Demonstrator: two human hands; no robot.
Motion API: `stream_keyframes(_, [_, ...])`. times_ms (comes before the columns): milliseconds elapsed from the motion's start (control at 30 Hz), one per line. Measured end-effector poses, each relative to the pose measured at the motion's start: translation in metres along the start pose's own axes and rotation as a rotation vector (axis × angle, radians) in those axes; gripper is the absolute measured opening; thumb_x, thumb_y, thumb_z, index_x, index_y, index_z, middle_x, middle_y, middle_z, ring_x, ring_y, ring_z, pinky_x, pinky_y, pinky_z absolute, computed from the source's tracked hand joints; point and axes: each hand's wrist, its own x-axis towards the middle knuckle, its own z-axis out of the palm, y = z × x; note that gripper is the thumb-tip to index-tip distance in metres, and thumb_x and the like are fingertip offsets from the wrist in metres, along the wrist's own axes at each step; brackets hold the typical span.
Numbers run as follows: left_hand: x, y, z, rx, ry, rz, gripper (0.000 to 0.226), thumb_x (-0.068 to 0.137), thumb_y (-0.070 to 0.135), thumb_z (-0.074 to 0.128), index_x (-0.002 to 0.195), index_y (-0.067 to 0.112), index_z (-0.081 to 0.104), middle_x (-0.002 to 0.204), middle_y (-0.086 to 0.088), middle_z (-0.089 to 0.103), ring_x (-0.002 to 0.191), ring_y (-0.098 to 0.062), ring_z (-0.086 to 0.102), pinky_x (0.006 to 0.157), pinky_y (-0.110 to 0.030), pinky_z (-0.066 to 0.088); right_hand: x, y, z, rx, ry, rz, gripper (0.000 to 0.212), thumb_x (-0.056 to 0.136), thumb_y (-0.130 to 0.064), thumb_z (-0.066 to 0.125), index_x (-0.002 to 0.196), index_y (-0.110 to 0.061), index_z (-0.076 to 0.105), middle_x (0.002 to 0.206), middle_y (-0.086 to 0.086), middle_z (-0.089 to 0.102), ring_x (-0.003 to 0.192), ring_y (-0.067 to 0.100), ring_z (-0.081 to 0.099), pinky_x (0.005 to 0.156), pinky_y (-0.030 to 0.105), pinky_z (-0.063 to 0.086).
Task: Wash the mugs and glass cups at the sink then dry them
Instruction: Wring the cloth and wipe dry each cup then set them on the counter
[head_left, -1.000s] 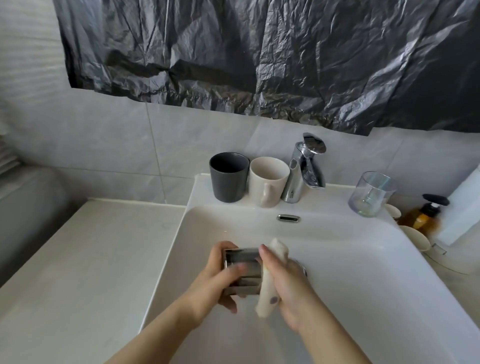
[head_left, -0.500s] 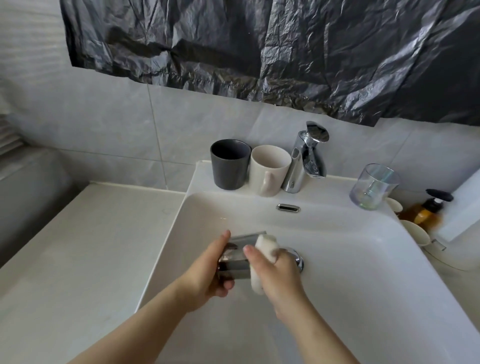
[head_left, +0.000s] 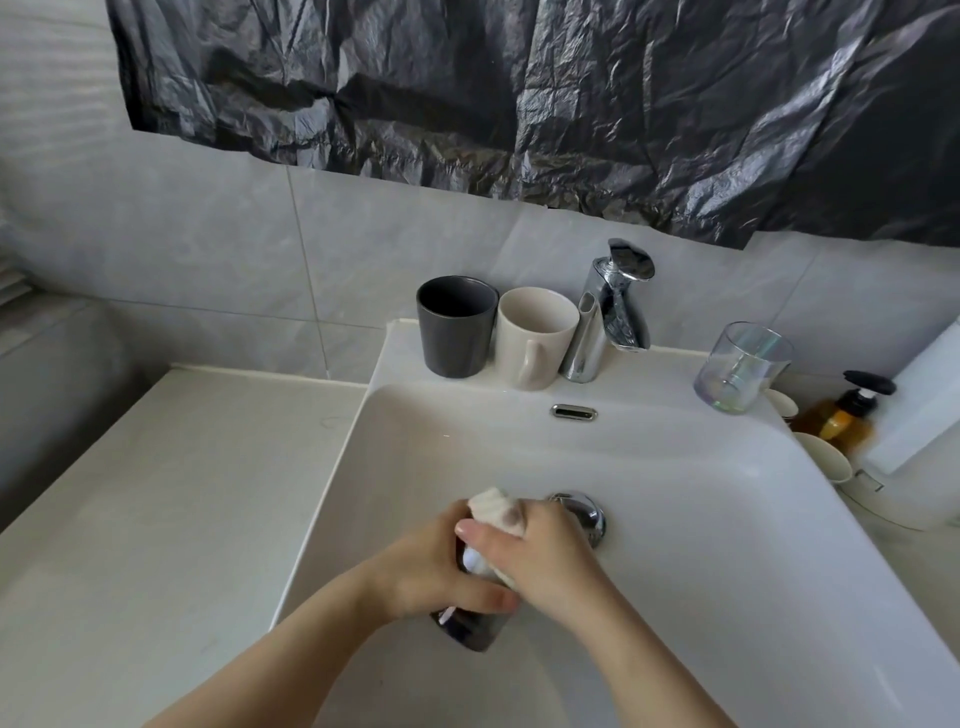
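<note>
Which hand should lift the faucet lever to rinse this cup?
Right, probably. The right hand holds only the sponge and sits closer to the faucet; the left hand is busy gripping the cup over the sink.

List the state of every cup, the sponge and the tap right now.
Dark cup: gripped by left hand over the basin.
Sponge: held by right hand against that cup.
Grey mug: upright on the ledge.
Cream mug: upright beside it.
Tap: no water running.
Glass cup: upright, right of tap.
</note>
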Motion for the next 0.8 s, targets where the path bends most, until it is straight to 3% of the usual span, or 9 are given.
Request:
stream_keyframes(100, [0.001,0.003,0.001,-0.023,0.154,-0.096,0.069,0.046,0.040,0.076,0.110,0.028,0.052,0.096,0.008,0.066,0.085,-0.003,0.063,0.075,-0.021,0.052,0.005,-0.005,0.003,0.400,0.301,0.054,0.014,0.082,-0.030,0.069,0.071,-0.026,0.062,0.069,-0.011,0.065,0.071,0.006,0.062,0.066,0.016,0.046])
stream_keyframes(200, [-0.005,0.007,-0.004,-0.152,0.270,-0.097,0.074,0.041,0.038,0.076,0.111,0.025,0.054,0.093,0.003,0.065,0.079,-0.007,0.062,0.069,-0.022,0.051,0.011,-0.011,-0.005,0.755,0.429,0.113,0.013,0.089,-0.036,0.058,0.096,-0.025,0.057,0.094,-0.001,0.064,0.084,0.014,0.059,0.067,0.028,0.045])
stream_keyframes(300, [-0.008,0.016,-0.008,-0.410,0.411,0.002,0.070,0.045,0.030,0.079,0.110,0.016,0.056,0.088,0.001,0.066,0.075,-0.007,0.064,0.063,-0.022,0.052,0.003,-0.010,-0.012,0.934,0.356,0.176,0.013,0.096,-0.033,0.045,0.090,-0.027,0.055,0.099,-0.005,0.060,0.088,0.009,0.055,0.056,0.026,0.040])
stream_keyframes(400, [-0.004,0.022,-0.003,-0.649,0.569,0.007,0.060,0.070,0.039,0.079,0.119,0.014,0.053,0.106,-0.010,0.068,0.088,-0.018,0.069,0.070,-0.034,0.056,-0.008,-0.011,0.004,1.088,0.111,0.180,0.046,0.081,-0.056,0.041,0.105,-0.024,0.063,0.107,-0.004,0.069,0.097,0.008,0.062,0.072,0.025,0.045])
stream_keyframes(467, [-0.002,0.027,0.007,-0.728,0.576,0.004,0.069,0.070,0.048,0.073,0.124,0.012,0.052,0.114,-0.016,0.068,0.101,-0.031,0.068,0.084,-0.045,0.055,-0.008,-0.012,0.016,1.087,0.011,0.202,0.063,0.076,-0.063,0.036,0.115,-0.022,0.063,0.111,-0.001,0.071,0.105,0.012,0.063,0.084,0.029,0.045])
stream_keyframes(567, [-0.007,0.031,0.017,-0.764,0.585,0.024,0.078,0.059,0.045,0.074,0.123,0.007,0.051,0.113,-0.019,0.068,0.104,-0.033,0.066,0.090,-0.048,0.053,0.000,-0.009,0.013,1.055,-0.041,0.328,0.052,0.093,-0.055,0.032,0.117,-0.021,0.063,0.112,0.006,0.070,0.111,0.025,0.063,0.091,0.042,0.046])
stream_keyframes(633, [-0.012,0.029,0.014,-0.765,0.633,0.021,0.083,0.053,0.043,0.077,0.123,0.007,0.050,0.115,-0.020,0.066,0.104,-0.033,0.066,0.087,-0.045,0.054,0.004,-0.006,0.006,0.974,-0.044,0.394,0.043,0.096,-0.048,0.036,0.109,-0.019,0.065,0.105,0.007,0.072,0.096,0.025,0.065,0.063,0.035,0.047])
stream_keyframes(667, [-0.015,0.029,0.010,-0.760,0.655,0.025,0.084,0.051,0.041,0.077,0.123,0.007,0.050,0.115,-0.020,0.066,0.103,-0.033,0.066,0.084,-0.045,0.055,0.006,-0.006,0.005,0.884,-0.005,0.416,0.034,0.096,-0.044,0.041,0.103,-0.020,0.065,0.100,0.004,0.071,0.086,0.021,0.062,0.052,0.027,0.038])
stream_keyframes(800, [-0.030,0.031,-0.017,-0.688,0.825,0.050,0.077,0.036,0.034,0.076,0.108,0.023,0.052,0.100,-0.005,0.067,0.091,-0.023,0.066,0.081,-0.041,0.053,0.014,-0.010,0.007,0.663,0.197,0.340,0.012,0.089,-0.030,0.057,0.084,-0.019,0.059,0.083,0.003,0.061,0.068,0.019,0.051,0.045,0.016,0.026])
